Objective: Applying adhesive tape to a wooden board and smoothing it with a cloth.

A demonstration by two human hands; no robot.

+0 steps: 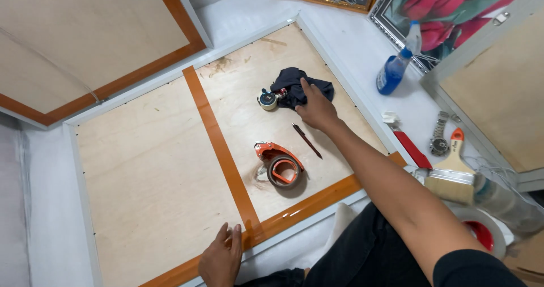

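Landmark: tape dispenser [279, 165], orange, lying on plywood backing board [153, 168] of a white frame.
Right hand [316, 109]: stretched beyond the dispenser, fingers loosely spread, pressing on dark cloth [300, 86]; nothing gripped.
Dark cloth: bunched, past the dispenser, touching a small round tool [267, 99].
Pen [306, 140]: between dispenser and right hand.
Left hand [222, 258]: nearer than the dispenser, flat and open on brown tape strip [221, 151] at the board's edge.
Spray bottle [395, 69], paintbrush [453, 173]: well right of the dispenser, off the board.
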